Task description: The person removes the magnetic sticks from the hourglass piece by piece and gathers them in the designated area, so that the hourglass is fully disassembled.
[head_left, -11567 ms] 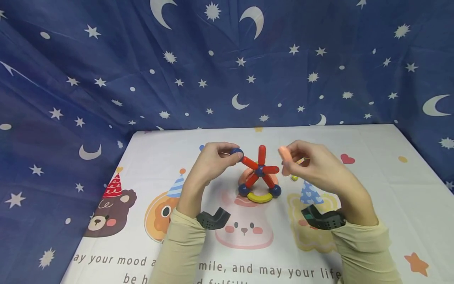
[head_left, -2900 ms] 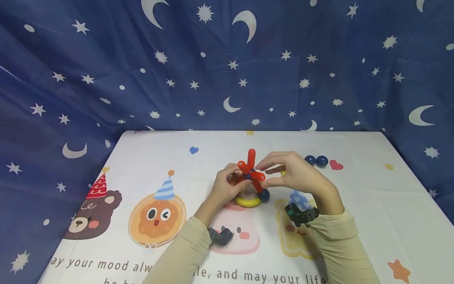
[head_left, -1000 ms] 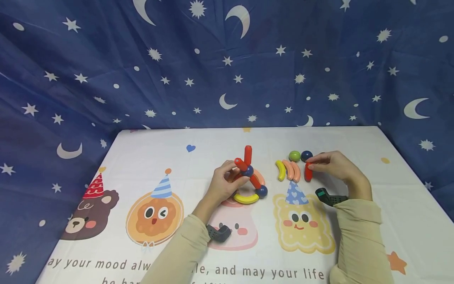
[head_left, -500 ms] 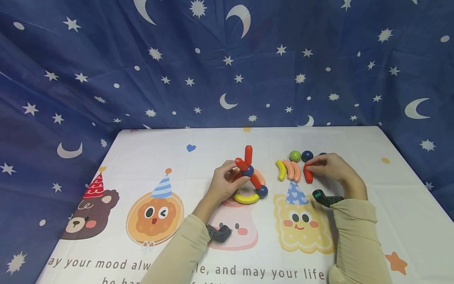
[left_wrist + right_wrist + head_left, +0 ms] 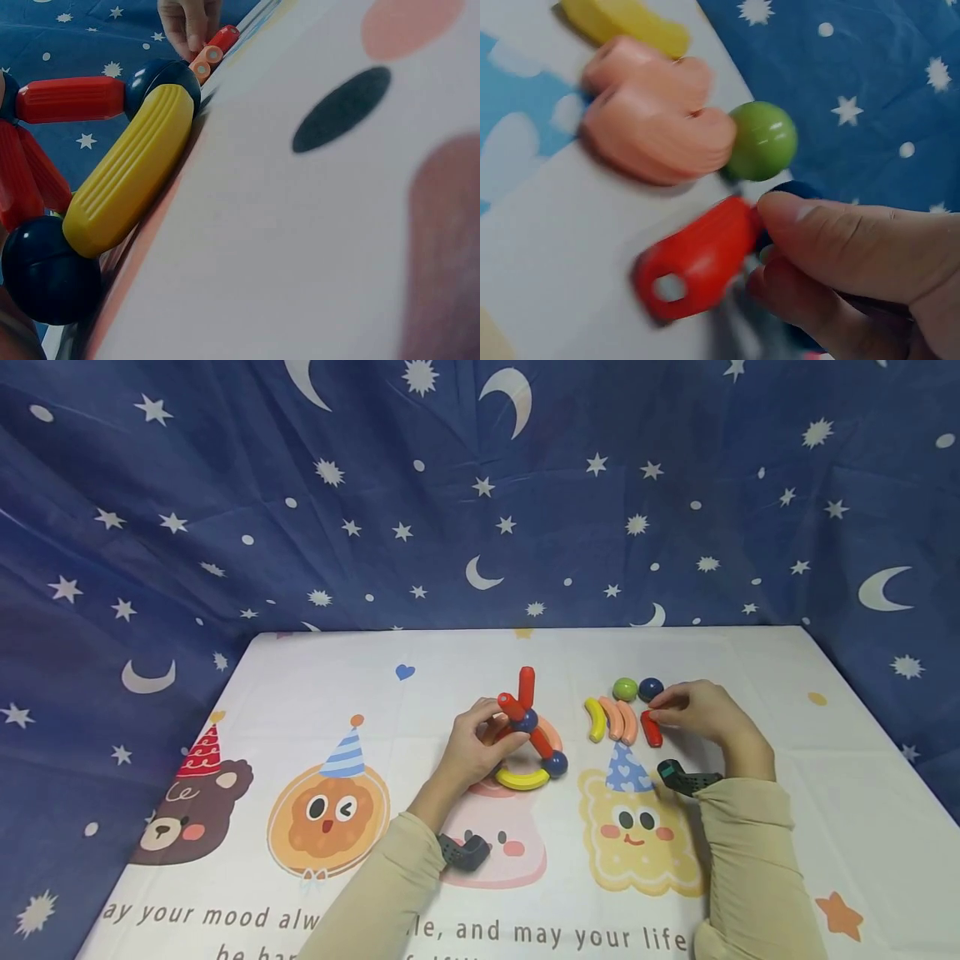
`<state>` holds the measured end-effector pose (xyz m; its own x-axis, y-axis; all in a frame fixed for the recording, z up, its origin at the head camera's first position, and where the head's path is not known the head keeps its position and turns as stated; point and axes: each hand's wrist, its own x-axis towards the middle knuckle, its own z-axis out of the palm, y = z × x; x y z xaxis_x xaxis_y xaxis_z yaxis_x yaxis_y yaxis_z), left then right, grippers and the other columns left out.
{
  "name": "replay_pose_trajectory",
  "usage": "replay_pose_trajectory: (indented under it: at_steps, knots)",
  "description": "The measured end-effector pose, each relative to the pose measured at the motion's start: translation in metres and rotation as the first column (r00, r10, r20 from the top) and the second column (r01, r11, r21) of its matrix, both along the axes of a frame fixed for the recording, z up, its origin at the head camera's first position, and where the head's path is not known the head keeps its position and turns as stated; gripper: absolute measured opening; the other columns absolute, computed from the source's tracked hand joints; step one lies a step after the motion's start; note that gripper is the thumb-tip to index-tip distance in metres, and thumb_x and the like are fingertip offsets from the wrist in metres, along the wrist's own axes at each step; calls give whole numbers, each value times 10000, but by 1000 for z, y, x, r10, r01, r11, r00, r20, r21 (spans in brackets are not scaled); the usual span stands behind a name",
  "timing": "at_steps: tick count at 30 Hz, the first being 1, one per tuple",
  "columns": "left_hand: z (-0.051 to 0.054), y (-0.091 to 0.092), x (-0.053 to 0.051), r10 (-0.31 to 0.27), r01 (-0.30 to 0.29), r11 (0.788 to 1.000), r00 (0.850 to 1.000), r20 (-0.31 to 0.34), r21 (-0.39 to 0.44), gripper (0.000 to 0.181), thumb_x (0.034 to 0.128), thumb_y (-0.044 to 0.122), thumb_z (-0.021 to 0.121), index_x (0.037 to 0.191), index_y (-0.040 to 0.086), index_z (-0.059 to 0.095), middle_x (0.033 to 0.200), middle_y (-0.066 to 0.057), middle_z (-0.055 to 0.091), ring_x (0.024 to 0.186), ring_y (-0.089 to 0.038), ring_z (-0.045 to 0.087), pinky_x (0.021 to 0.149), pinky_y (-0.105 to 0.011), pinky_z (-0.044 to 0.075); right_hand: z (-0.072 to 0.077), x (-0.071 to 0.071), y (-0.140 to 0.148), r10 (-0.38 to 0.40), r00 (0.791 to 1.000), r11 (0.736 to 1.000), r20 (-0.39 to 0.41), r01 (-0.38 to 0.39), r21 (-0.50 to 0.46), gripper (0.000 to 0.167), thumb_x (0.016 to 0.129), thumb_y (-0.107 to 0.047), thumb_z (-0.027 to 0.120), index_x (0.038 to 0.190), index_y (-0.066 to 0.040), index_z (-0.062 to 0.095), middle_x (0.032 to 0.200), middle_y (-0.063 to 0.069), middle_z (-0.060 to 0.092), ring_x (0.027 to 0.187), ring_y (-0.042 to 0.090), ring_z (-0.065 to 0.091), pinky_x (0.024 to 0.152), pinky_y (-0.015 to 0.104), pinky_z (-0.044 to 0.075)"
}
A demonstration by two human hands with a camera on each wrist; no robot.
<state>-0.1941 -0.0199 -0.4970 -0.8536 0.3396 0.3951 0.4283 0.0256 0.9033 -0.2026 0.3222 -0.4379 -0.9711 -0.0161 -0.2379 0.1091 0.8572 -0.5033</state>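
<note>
In the head view, my left hand (image 5: pixel 472 745) grips a construction of red magnetic rods and dark blue balls from its left side. One red rod (image 5: pixel 527 687) points up from the central blue ball (image 5: pixel 527 721); another slants up toward the left. At the base are a curved yellow rod (image 5: pixel 131 172) and a second blue ball (image 5: pixel 555 764). My fingers hide part of the left side. Over at the right, my right hand (image 5: pixel 701 714) pinches the far end of a loose red magnetic rod (image 5: pixel 701 255), which lies on the table beside two curved pink rods (image 5: pixel 621 722).
Left of the pink rods lies a curved yellow rod (image 5: pixel 596 719). Behind them sit a green ball (image 5: pixel 625 689) and a dark blue ball (image 5: pixel 651 689). The white printed tablecloth (image 5: pixel 337 681) ends at a blue starry curtain (image 5: pixel 420 552).
My right hand has left the construction and carried a red rod to the row of loose pieces. Over the last second that rod has turned slightly. The left hand keeps its hold.
</note>
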Motion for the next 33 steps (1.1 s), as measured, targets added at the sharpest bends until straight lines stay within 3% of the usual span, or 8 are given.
replay_pose_trajectory:
  at_steps: [5,8,11,15,18,21,28,33]
  knots:
    - [1,0,-1,3,-3,1000,1000,4,-2,323,800,271,767,1073,129,669,1004,-39,628,951,-164,544,933,-376,524,29,7,-15,12,996,999,-84,-15,-34,338,875,-301,680,1119,-68,677,1097,173,674,1022,324,602,902,533,474]
    - [2,0,-1,9,-9,1000,1000,-5,-6,311,797,249,771,1069,133,674,992,-38,629,944,-233,546,914,-403,532,46,9,-42,30,981,990,-191,-55,-128,397,901,-356,640,1185,-78,645,1133,148,671,1042,308,620,888,509,501]
    - [2,-1,-1,16,-17,1000,1000,-11,-16,292,795,186,771,1066,131,678,981,-45,632,933,-302,535,890,-440,534,55,10,-78,42,962,956,-268,-117,-269,437,899,-383,635,1242,-113,612,1181,104,660,1076,272,625,898,471,517]
    - [3,0,0,29,-29,999,1000,-5,-35,308,784,80,762,1078,113,675,984,-69,638,939,-305,539,875,-465,532,54,11,-115,88,961,895,-263,-192,-403,479,876,-375,669,1297,-167,577,1202,39,658,1107,217,627,940,441,509]
    - [1,2,-1,27,-27,999,1000,-16,-34,336,776,32,754,1097,84,669,1001,-107,643,952,-300,544,881,-501,523,49,12,-130,115,965,871,-234,-211,-443,488,866,-342,689,1309,-175,571,1165,37,675,1087,200,639,938,435,514]
    - [0,2,-1,20,-20,999,999,-26,-28,346,778,31,751,1111,75,664,1017,-119,647,968,-259,550,898,-517,513,45,13,-138,116,971,864,-208,-202,-462,473,857,-340,701,1290,-188,588,1112,37,693,1056,193,651,932,444,516]
    - [1,1,1,20,-21,999,1000,-14,-42,325,810,192,757,1120,146,667,1025,-29,643,976,-121,547,912,-408,532,39,12,-147,108,973,867,-205,-193,-459,478,842,-359,713,1254,-138,610,1080,56,704,1019,205,668,916,436,526]
    - [4,1,2,28,-29,999,1000,-13,-43,324,800,92,746,1113,117,667,1023,-68,642,973,-138,544,906,-454,529,37,11,-154,68,973,876,-221,-164,-453,427,839,-318,724,1194,-99,636,1051,84,712,971,213,683,885,422,541]
